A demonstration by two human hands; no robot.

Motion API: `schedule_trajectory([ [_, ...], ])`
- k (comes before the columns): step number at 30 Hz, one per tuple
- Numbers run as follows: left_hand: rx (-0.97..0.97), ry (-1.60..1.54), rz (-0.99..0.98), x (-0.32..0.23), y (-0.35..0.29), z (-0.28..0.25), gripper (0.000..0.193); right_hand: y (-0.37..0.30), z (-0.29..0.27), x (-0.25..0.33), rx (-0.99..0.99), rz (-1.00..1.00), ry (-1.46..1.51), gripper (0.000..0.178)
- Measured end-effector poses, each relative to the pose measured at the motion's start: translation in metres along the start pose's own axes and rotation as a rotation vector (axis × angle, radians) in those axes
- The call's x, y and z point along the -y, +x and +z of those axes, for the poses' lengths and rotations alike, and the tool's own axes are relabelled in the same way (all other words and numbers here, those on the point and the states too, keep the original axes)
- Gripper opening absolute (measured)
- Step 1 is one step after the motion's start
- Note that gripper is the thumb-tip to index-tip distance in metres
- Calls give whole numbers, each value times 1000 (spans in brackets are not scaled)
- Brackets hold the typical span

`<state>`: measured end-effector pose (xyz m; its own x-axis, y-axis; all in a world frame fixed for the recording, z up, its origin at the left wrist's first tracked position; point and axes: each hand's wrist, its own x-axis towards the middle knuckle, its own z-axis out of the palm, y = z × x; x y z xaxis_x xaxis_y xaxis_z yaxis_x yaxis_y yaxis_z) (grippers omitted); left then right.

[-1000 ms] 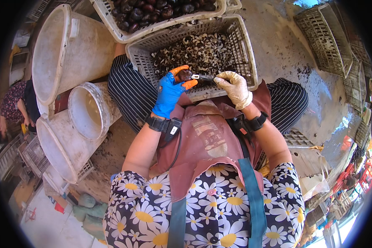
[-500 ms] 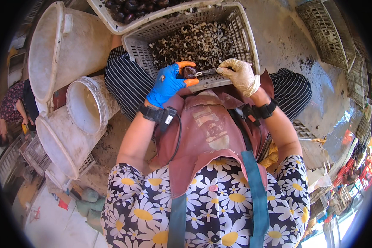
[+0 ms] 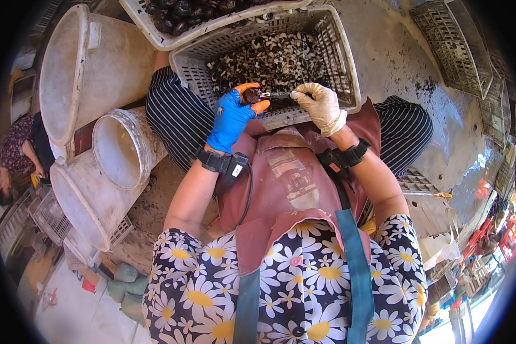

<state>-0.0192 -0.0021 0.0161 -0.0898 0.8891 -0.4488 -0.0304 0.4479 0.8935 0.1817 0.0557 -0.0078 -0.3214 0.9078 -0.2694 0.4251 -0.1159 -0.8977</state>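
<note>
My left hand (image 3: 233,114), in a blue glove with orange fingertips, is closed around a dark brown water chestnut (image 3: 251,95). In my right hand (image 3: 320,108), gloved in off-white, the fingers pinch the handle of a thin peeler (image 3: 279,94). Its slotted metal head reaches left to the water chestnut; whether the blade touches it is too small to tell. Both hands are over the near side of a white plastic basket (image 3: 350,69), which holds dark and pale peelings (image 3: 269,57).
Beyond the basket, a white tub (image 3: 155,35) holds more dark water chestnuts (image 3: 183,10). Large white buckets (image 3: 106,69) lie tilted at the left, and another person (image 3: 22,143) is behind them. Dirty crates (image 3: 453,49) stand at the right on the wet floor (image 3: 390,63).
Both hands have shifted a little left, with the right hand and peeler moving most. The water chestnut has moved slightly left and away from me and is still held.
</note>
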Motion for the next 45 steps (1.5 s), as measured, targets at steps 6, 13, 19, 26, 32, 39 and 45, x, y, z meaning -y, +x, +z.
schedule_trajectory([
  [6,217,103,53,-1,2,-16,40,5,-7,5,94,8,39,20],
  [13,-75,-364,8,1,3,-1,39,2,0,-9,35,124,444,15],
  [19,-56,-299,36,0,0,0,41,0,-2,9,-23,72,284,17],
  [26,24,-114,35,0,-4,1,39,6,-22,31,17,-182,-216,22],
  [32,54,-147,-50,-8,-3,1,39,11,-16,11,32,-81,35,20],
  [39,-1,-299,-56,-1,1,5,38,6,1,15,-5,74,550,10],
  [45,62,-323,-156,-13,-11,16,36,8,11,8,-157,-106,209,12],
])
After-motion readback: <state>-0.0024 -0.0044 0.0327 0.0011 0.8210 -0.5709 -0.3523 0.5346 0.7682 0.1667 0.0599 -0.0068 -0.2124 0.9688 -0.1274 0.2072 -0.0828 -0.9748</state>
